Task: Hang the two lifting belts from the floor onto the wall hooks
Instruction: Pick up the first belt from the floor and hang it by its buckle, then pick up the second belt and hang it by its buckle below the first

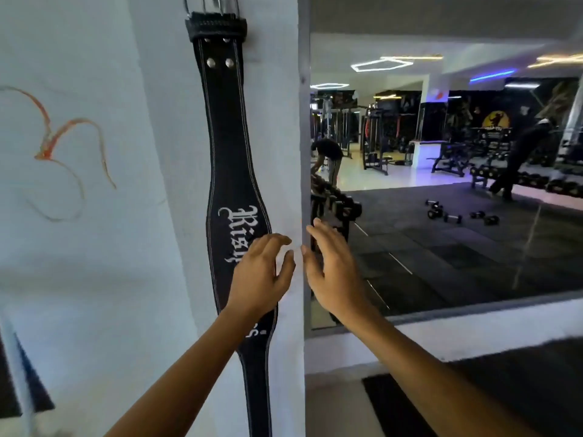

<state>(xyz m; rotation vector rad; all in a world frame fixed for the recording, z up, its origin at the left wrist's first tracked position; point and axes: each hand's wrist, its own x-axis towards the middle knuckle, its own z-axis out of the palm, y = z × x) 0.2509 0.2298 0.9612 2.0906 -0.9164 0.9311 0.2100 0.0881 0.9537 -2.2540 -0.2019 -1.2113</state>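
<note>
A black leather lifting belt [232, 146] with white gothic lettering hangs straight down the white wall, its metal buckle [210, 4] at the top edge of the view. My left hand [260, 275] is in front of the belt's wide middle, fingers spread and holding nothing. My right hand [331, 269] is just right of it, in front of the mirror's edge, fingers apart and empty. Whether either hand touches the belt or wall is unclear. No second belt and no hook show clearly.
A large wall mirror [441, 184] at right reflects a gym with dumbbells on a dark floor, racks, benches and a person bending. An orange scribble [60, 146] marks the white wall at left. A dark floor mat [504, 389] lies below the mirror.
</note>
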